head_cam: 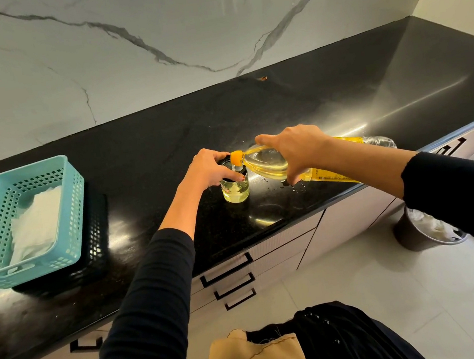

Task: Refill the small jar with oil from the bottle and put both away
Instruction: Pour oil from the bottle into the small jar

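Small clear glass jar, round and straight-walled, upright on the black speckled stone desk near its front edge, about a third full of pale yellow oil. Dark rim at the top, partly hidden by fingers. Left hand clamped around the jar's upper part, thumb on the near side, fingers curled over the far rim. Thin stream of oil falling into the jar mouth from the bottle's orange neck ring, held just above the rim.

Clear plastic oil bottle tipped almost horizontal, neck to the left, base to the right; smooth rounded shoulder full of yellow oil, yellow label along the body, ribbed empty base out past the wrist. Right hand clamped over the bottle's shoulder from above, thumb stretched toward the neck. Both arms in black ribbed sleeves.

A few droplets on the glossy desk just below the bottle.

At far left, a light blue perforated plastic basket, rectangular, with crumpled white paper inside, nested on a black perforated basket. Behind the desk, a white marble-patterned wall with grey veins. Below the desk edge, pale drawers with black angular handles. On the pale tiled floor at right, a dark round bin lined with white plastic.
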